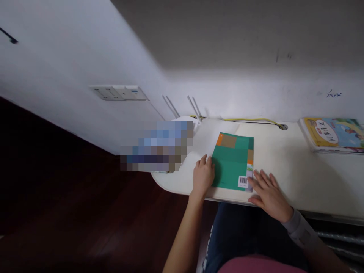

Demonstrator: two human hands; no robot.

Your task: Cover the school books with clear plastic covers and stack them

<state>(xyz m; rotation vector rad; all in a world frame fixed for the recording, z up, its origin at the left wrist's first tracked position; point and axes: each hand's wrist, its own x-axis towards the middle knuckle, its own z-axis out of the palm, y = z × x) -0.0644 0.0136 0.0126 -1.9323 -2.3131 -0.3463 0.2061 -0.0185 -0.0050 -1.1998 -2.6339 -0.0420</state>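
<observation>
A green book (pixel 231 161) with orange and brown blocks and a white barcode label lies flat, closed, at the front of the white desk. My left hand (pixel 203 175) rests against the book's left edge, its fingers slightly bent and a little apart; the thumb is hard to make out. On the other side, my right hand (pixel 269 193) is spread over the desktop with palm down. Its fingertips touch the book's lower right edge, near the barcode.
A stack of books (pixel 334 134) lies at the desk's right. On the left stands a white router (pixel 186 118) with antennas, beside a blurred-out pile (pixel 159 148). Yellow and black cables (pixel 253 120) run along the wall to a cable hole (pixel 283 127). Wall sockets (pixel 119 93) are at left.
</observation>
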